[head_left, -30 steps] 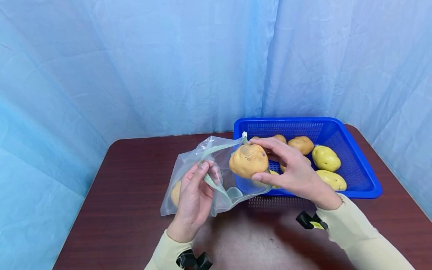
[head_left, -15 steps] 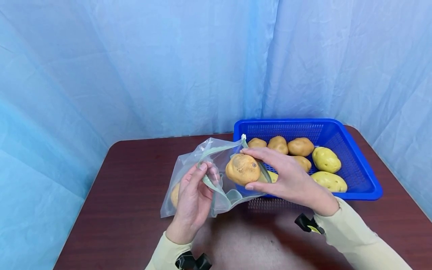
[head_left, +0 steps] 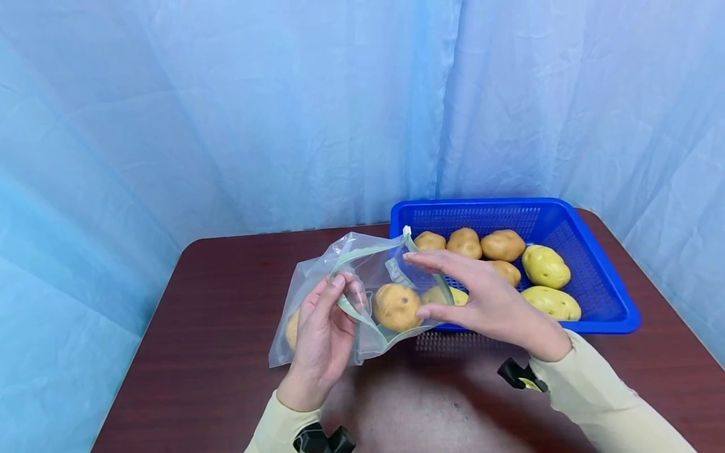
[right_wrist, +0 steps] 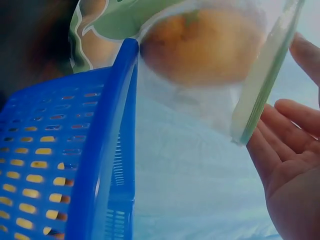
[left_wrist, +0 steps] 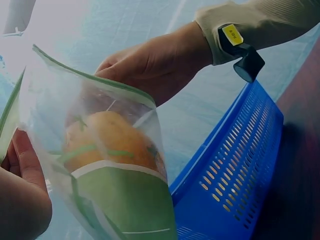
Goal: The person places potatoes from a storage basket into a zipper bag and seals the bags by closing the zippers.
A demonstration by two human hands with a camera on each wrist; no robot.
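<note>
Clear plastic zip bag (head_left: 362, 296), pinched at its rim by the left hand (head_left: 323, 340), now contains the potato (head_left: 396, 306); the right hand (head_left: 481, 296) hovers loose-fingered, empty. Next, probably another potato from the blue basket (head_left: 595, 277).

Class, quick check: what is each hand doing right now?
Left hand: grip pinches the rim of the clear bag.
Right hand: open at the bag mouth, holding nothing; a potato sits inside.

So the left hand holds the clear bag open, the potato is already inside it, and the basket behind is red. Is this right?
Not quite: the basket is blue, not red, as the head view shows. The rest stands: the left hand holds the clear bag open, and the potato is already inside it.
</note>
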